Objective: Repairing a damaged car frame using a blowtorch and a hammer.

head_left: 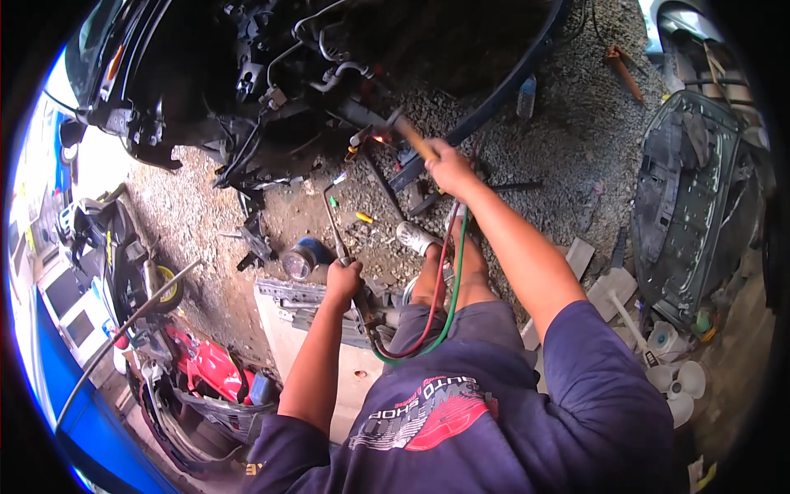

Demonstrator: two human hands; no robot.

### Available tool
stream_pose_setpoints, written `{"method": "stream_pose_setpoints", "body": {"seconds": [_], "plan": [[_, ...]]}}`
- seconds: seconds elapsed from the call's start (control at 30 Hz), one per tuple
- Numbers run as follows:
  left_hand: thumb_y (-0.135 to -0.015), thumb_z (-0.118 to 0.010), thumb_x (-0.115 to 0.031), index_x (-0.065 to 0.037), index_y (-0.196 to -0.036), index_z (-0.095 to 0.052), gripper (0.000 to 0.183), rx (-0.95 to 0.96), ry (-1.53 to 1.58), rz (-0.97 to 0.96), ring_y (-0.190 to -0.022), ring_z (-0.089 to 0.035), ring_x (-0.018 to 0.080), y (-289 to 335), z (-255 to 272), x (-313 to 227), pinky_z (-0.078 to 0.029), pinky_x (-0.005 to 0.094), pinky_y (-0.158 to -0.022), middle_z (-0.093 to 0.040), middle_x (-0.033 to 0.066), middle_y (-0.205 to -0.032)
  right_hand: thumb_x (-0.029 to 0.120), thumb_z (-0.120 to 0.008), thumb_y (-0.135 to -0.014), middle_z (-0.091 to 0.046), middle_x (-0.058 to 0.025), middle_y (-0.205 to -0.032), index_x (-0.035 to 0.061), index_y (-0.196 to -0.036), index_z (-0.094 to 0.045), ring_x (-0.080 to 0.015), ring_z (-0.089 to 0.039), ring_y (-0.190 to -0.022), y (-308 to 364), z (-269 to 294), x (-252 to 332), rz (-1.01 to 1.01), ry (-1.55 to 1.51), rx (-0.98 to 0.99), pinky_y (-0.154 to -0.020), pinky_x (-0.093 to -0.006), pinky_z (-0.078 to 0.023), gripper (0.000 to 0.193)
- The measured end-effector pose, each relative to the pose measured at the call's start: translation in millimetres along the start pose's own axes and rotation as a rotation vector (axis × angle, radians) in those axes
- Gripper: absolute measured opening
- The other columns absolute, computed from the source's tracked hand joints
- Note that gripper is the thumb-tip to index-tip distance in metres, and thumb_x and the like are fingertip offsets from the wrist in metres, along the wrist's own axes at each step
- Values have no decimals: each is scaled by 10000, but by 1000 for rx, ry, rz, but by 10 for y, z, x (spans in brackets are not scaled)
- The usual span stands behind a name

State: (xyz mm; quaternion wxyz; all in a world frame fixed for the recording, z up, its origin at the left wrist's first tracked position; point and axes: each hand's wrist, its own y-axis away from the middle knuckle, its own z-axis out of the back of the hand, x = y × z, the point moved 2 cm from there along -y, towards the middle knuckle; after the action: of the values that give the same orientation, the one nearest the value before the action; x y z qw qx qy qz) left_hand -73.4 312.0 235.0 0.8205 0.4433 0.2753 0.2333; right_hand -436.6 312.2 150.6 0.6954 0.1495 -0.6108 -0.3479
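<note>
My left hand (344,278) is closed round the handle of a gas torch (335,226). Its thin bent tube points away from me and a small flame (340,178) shows at the tip. A red hose (439,284) and a green hose (457,288) run back from the torch, over my lap. My right hand (451,170) grips a hammer (420,143) by its wooden handle, arm stretched forward. The hammer's head is beside a metal part with a glowing orange spot (378,139), under the opened vehicle front (247,90); whether they touch I cannot tell.
A blue-rimmed can (303,257) and a yellow-handled tool (364,217) are on the gravel. A dark curved beam (510,103) crosses ahead, near a water bottle (527,97). Large dark panel (683,206) and white fan blades (677,387) lie right; red bodywork (210,366) lies left.
</note>
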Motion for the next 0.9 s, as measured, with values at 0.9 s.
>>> {"method": "stream_pose_setpoints", "body": {"seconds": [0.9], "plan": [[-943,-699,-152,3,-1034,-694,179,-32,-29,-88,-664,-667,197,62,102,81,-535,388,-606,-691,69,-808,139,-705,-947,-760,-238,-1233,110,-1423,-662,-391,-726,-1170,83,5,61,95,121,-114,-1005,-447,-548,478]]}}
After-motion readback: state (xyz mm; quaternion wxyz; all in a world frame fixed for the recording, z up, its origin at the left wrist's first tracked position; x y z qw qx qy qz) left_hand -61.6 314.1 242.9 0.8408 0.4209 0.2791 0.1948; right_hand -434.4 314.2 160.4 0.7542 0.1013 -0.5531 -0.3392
